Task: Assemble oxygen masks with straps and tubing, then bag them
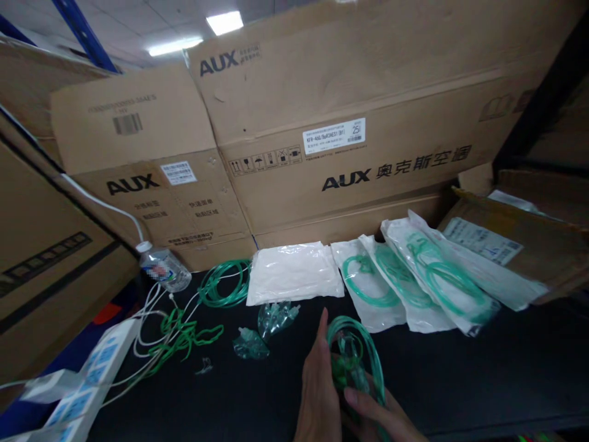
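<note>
Low in the middle of the view, my left hand (pixel 317 383) and my right hand (pixel 380 414) hold a coiled green oxygen tube with a mask (pixel 354 362) between them. My left hand lies along the coil's left side with its fingers pointing up. My right hand grips it from below and the right, its thumb across the front. The coil partly hides the fingers. Just beyond lie two clear green mask pieces, one nearer (pixel 251 345) and one farther (pixel 277 319). A loose coil of green tubing (pixel 225 283) rests behind them on the left.
A white plastic packet (pixel 295 274) lies at the back, beside several pouches of green tubing (pixel 370 282). On the left are a bottle (pixel 165 269), green elastic cords (pixel 177 337), and a power strip (pixel 99 368) with cables. Large cardboard (pixel 294 202) stands behind; an open carton (pixel 519 239) is right.
</note>
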{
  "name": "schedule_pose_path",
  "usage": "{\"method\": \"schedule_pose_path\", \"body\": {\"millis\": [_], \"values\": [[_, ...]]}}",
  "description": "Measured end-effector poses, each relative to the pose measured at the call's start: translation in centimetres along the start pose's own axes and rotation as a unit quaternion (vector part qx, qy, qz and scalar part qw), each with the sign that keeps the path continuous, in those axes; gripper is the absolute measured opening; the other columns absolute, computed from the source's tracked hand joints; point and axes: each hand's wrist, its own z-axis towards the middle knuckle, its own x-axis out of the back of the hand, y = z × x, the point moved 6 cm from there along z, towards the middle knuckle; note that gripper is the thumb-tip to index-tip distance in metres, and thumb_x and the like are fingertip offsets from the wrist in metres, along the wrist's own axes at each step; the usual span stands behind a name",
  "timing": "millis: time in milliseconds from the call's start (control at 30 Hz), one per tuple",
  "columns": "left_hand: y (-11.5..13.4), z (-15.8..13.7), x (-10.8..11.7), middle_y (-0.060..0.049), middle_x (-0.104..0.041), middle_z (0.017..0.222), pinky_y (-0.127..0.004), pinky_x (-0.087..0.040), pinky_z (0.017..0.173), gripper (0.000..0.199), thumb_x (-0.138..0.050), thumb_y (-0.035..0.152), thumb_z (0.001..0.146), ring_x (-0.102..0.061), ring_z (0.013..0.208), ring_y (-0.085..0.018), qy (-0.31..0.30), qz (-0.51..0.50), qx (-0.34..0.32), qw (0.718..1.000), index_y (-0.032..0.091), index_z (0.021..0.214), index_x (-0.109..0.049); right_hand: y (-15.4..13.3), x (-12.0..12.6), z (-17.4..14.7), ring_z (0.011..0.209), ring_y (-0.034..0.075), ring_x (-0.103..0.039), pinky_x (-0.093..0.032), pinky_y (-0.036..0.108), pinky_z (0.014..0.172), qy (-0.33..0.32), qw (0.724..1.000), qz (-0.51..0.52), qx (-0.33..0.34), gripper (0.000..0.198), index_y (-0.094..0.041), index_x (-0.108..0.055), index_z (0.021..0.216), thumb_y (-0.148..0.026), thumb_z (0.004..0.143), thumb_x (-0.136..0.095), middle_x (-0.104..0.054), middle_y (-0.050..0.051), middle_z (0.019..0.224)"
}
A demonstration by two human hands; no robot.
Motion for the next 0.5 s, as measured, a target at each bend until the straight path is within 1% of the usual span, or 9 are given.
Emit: {"method": "schedule_pose_path", "body": {"millis": [100, 133, 200, 300, 367, 433, 500], "values": [[-0.4, -0.4, -0.1, -0.008, -0.055, 0.156, -0.047, -0.029, 0.126, 0.058, -0.035, 0.053, 0.105, -0.045, 0.148, -0.028, 0.039, 0.078, -0.008, 0.996, 0.024, 0.150, -0.056, 0.5, 0.6, 0.7, 0.128, 0.038, -0.065, -0.039, 0.054, 0.116, -0.002, 1.000, 0.022, -0.015, 0.052, -0.020, -0.081, 0.109, -0.033, 0.061, -0.098, -0.082, 0.013, 0.110], [-0.2, -0.3, -0.1, -0.008, -0.056, 0.156, -0.046, -0.029, 0.126, 0.056, -0.035, 0.052, 0.105, -0.046, 0.147, -0.027, 0.048, 0.095, -0.015, 0.994, 0.024, 0.149, -0.057, 0.5, 0.9, 1.0, 0.129, 0.038, -0.064, -0.038, 0.053, 0.116, 0.008, 1.000, 0.024, -0.008, 0.052, -0.020, -0.080, 0.109, -0.034, 0.062, -0.098, -0.082, 0.013, 0.110], [0.5, 0.1, -0.3, -0.009, -0.058, 0.153, -0.046, -0.035, 0.124, 0.054, -0.037, 0.049, 0.106, -0.051, 0.143, -0.027, 0.047, 0.111, -0.032, 0.992, 0.023, 0.149, -0.058, 0.4, 1.8, 1.6, 0.128, 0.038, -0.064, -0.040, 0.051, 0.115, 0.035, 0.999, 0.015, 0.005, 0.054, -0.018, -0.081, 0.105, -0.037, 0.058, -0.099, -0.082, 0.012, 0.108], [1.8, 0.6, -0.6, -0.012, -0.063, 0.147, -0.045, -0.043, 0.118, 0.050, -0.043, 0.045, 0.105, -0.057, 0.137, -0.028, 0.030, 0.130, -0.068, 0.989, 0.021, 0.143, -0.064, -0.2, 2.4, 2.1, 0.117, 0.036, -0.071, -0.049, 0.046, 0.107, 0.070, 0.997, -0.019, 0.021, 0.053, -0.018, -0.082, 0.099, -0.039, 0.054, -0.102, -0.083, 0.011, 0.103], [2.4, 0.4, -0.6, -0.013, -0.066, 0.143, -0.043, -0.046, 0.116, 0.047, -0.043, 0.043, 0.106, -0.060, 0.134, -0.028, 0.034, 0.144, -0.088, 0.985, 0.020, 0.138, -0.068, -0.7, 2.3, 2.1, 0.107, 0.032, -0.074, -0.054, 0.041, 0.098, 0.088, 0.995, -0.032, 0.037, 0.052, -0.020, -0.082, 0.100, -0.038, 0.056, -0.101, -0.084, 0.008, 0.100], [2.8, 0.1, 0.0, -0.012, -0.070, 0.138, -0.042, -0.048, 0.113, 0.046, -0.041, 0.043, 0.107, -0.063, 0.130, -0.027, 0.033, 0.163, -0.103, 0.981, 0.021, 0.134, -0.070, -1.1, 2.2, 2.0, 0.096, 0.028, -0.077, -0.058, 0.037, 0.088, 0.106, 0.992, -0.032, 0.053, 0.049, -0.021, -0.082, 0.100, -0.037, 0.058, -0.100, -0.083, 0.006, 0.095], [3.5, 0.2, 1.4, -0.011, -0.072, 0.134, -0.040, -0.051, 0.110, 0.044, -0.039, 0.041, 0.108, -0.066, 0.126, -0.025, 0.015, 0.205, -0.126, 0.971, 0.024, 0.132, -0.072, -1.3, 2.0, 1.9, 0.081, 0.024, -0.076, -0.059, 0.033, 0.077, 0.116, 0.991, -0.028, 0.058, 0.044, -0.019, -0.082, 0.090, -0.039, 0.056, -0.101, -0.082, 0.004, 0.084]]}}
